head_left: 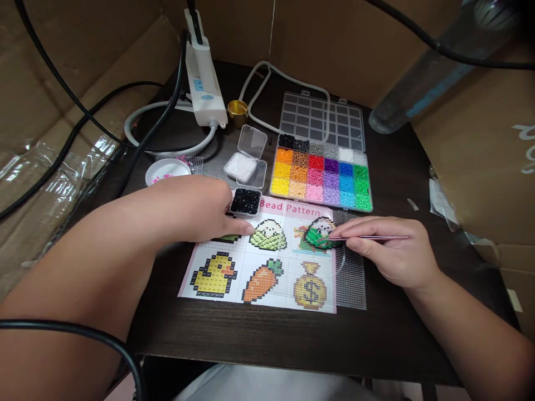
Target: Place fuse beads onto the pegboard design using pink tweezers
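Note:
A bead pattern sheet (267, 267) lies on the dark table (259, 340), under a clear pegboard (350, 278). A half-built bead figure in green, black and white (320, 233) sits on the board's upper right square. My right hand (393, 250) pinches thin metal tweezers (376, 238), their tip at the bead figure. My left hand (204, 209) rests palm down on the sheet's upper left, fingers curled, fingertip beside a small box of black beads (246, 200).
A compartment box of coloured beads (321, 174) stands open behind the sheet. A small box of white beads (240, 166), a white dish (167, 170), a gold cap (237, 111), a power strip (203, 72) and cables sit at the back. Cardboard walls surround the table.

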Available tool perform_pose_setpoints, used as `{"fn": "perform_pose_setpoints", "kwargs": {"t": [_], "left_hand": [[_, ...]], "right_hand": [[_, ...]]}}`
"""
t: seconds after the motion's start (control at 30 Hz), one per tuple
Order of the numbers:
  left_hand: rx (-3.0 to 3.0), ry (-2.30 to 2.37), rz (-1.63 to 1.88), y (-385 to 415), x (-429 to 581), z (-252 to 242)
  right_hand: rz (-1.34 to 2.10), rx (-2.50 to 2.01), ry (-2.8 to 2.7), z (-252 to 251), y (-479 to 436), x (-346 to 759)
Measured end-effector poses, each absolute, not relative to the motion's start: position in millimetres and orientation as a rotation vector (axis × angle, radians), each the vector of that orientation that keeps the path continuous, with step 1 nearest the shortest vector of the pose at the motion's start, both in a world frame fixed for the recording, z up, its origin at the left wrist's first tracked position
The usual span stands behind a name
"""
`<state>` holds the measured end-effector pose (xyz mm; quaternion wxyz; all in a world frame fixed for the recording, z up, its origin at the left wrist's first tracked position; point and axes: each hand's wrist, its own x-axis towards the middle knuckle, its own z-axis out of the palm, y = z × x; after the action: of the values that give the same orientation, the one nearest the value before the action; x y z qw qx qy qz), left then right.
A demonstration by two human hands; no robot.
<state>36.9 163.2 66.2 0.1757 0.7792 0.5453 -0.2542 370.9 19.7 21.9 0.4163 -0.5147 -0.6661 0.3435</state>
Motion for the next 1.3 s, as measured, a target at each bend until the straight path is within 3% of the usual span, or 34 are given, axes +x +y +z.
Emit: {"fn": "perform_pose_setpoints", "kwargs": {"t": [1.3], "left_hand": [[2.199,1.55,-0.67,165,33,63]], "right_hand": [[0.874,-1.319,-1.665,22,21,372]]}}
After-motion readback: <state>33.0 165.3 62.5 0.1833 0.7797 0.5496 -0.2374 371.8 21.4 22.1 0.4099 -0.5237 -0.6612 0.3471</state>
